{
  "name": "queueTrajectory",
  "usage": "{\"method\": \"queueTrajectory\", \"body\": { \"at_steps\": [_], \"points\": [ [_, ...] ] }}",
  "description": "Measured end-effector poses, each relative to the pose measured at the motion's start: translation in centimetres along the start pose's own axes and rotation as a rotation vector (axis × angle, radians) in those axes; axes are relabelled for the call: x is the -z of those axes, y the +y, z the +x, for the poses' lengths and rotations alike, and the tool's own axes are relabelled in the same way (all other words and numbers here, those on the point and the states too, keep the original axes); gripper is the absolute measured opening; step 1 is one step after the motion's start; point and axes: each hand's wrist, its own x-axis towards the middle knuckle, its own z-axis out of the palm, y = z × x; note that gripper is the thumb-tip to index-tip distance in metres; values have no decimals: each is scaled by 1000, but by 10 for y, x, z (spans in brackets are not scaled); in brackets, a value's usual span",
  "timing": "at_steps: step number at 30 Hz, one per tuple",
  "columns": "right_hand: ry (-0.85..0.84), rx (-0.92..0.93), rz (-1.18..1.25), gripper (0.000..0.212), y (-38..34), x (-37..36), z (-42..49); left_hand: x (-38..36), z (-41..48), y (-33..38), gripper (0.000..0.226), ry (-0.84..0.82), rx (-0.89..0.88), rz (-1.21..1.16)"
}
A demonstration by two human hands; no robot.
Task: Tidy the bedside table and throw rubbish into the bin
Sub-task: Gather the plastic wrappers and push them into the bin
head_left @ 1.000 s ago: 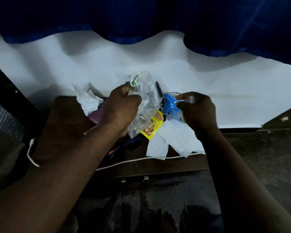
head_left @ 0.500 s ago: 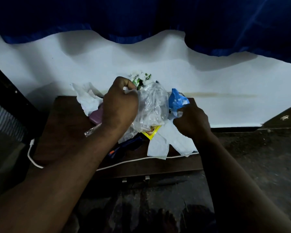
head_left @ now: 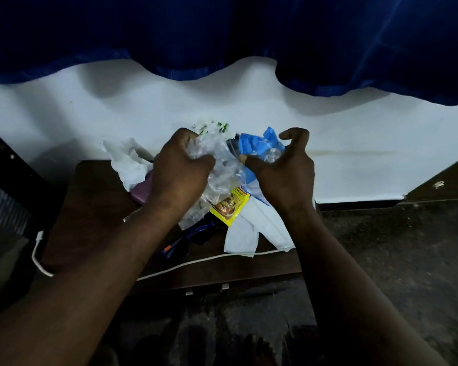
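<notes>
A dark wooden bedside table (head_left: 90, 207) stands against the white wall, with rubbish heaped on it. My left hand (head_left: 179, 171) grips a crumpled clear plastic bag (head_left: 222, 167) above the heap. My right hand (head_left: 286, 167) curls its fingers and thumb round a blue wrapper (head_left: 257, 149) and some clear plastic beside the bag. Under both hands lie a yellow snack packet (head_left: 229, 207) and white tissues (head_left: 251, 228). Another crumpled white tissue (head_left: 124, 162) and a pink object (head_left: 140, 191) sit left of my left hand.
A white cable (head_left: 185, 264) runs along the table's front edge and hangs down its left side. A dark blue wrapper (head_left: 191, 236) lies near the front. A blue curtain (head_left: 222, 35) hangs above. Dark floor (head_left: 394, 247) spreads to the right. No bin is in view.
My right hand has risen from the tissues and closed round the blue wrapper. My left hand has gathered the clear bag tighter, and the yellow packet shows again beneath it.
</notes>
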Motion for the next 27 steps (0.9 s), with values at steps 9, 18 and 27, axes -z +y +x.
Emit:
{"method": "queueTrajectory", "body": {
  "at_steps": [9, 18, 27],
  "points": [
    [53, -106, 189, 38, 4, 6, 11, 14, 11, -1, 36, 101, 110, -197],
    [120, -241, 485, 21, 3, 6, 14, 14, 13, -4, 33, 83, 66, -251],
    [146, -69, 410, 27, -4, 8, 4, -4, -3, -7, 38, -204, -12, 442]
  ]
}}
